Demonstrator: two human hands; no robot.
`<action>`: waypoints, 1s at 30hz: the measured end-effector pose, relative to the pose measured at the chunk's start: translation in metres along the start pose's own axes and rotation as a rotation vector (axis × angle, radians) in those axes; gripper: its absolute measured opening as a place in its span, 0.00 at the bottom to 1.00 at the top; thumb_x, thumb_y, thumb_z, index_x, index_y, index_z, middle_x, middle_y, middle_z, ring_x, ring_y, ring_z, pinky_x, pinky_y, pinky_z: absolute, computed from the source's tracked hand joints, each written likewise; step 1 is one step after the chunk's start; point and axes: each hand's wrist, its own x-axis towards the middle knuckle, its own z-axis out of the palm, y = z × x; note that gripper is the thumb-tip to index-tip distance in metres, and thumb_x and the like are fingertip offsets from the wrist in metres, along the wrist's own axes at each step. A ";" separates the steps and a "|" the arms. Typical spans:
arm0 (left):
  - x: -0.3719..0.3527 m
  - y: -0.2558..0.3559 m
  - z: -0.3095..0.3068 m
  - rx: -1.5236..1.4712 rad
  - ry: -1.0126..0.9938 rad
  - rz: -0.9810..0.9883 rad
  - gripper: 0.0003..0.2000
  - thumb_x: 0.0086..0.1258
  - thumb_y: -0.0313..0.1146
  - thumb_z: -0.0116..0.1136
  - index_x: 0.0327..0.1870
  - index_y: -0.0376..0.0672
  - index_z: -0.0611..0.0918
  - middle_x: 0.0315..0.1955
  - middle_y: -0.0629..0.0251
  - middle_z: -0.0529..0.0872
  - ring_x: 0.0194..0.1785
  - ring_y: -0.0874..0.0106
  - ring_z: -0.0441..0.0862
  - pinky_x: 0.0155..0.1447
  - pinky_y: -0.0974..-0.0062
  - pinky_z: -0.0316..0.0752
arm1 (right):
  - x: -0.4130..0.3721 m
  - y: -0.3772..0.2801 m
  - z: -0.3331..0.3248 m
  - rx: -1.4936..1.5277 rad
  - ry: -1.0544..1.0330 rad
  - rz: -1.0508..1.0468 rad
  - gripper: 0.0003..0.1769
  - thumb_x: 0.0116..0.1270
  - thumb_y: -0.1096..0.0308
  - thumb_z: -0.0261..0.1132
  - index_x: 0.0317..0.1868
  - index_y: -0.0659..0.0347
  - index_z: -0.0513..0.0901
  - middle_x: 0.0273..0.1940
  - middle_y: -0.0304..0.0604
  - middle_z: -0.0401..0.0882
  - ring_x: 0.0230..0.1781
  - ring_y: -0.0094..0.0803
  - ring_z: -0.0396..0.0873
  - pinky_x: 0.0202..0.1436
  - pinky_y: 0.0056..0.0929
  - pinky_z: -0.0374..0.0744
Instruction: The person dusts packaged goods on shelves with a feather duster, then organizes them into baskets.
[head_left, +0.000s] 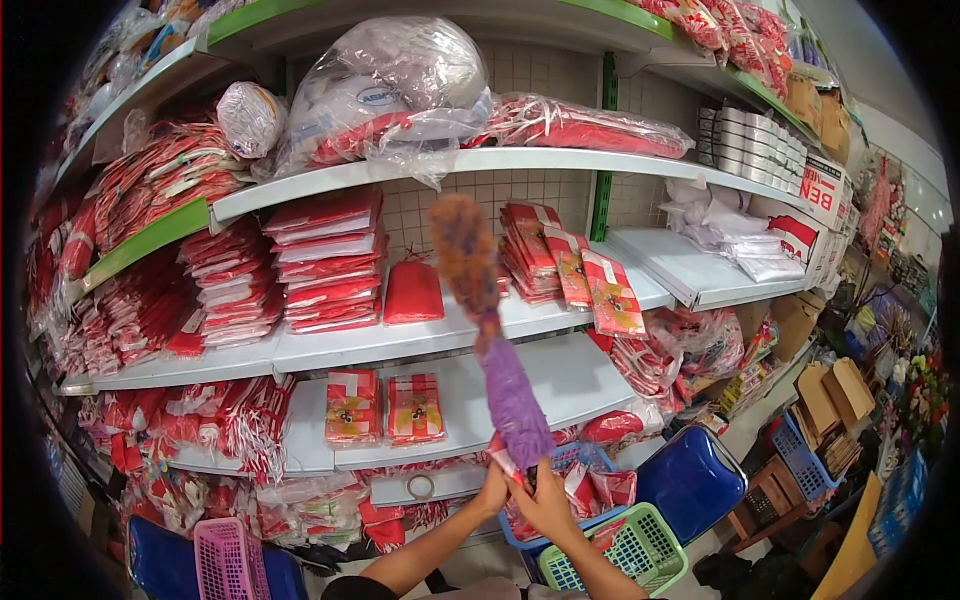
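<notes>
Head view, duster (pixel 505 390) gripped at its base, left hand (pixel 492 490) and right hand (pixel 547 507) clenched around it, plume raised above the fingers toward shelf (pixel 570 375), packets (pixel 330 260) stacked beyond, basket (pixel 640 548) below the fingers.

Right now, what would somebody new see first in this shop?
The fluffy purple and orange duster stands out first, pointing up in the middle, gripped at its base by the left hand and right hand. Behind it, white shelves are packed with red packets. Low down sit a pink basket and a green basket.
</notes>
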 end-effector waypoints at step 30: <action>0.030 0.035 -0.069 -0.969 -0.500 0.197 0.20 0.68 0.52 0.39 0.43 0.46 0.77 0.42 0.64 0.80 0.47 0.64 0.75 0.57 0.60 0.66 | -0.041 0.029 -0.016 -0.385 -0.242 0.008 0.11 0.64 0.64 0.53 0.39 0.65 0.72 0.22 0.60 0.75 0.25 0.58 0.75 0.28 0.51 0.70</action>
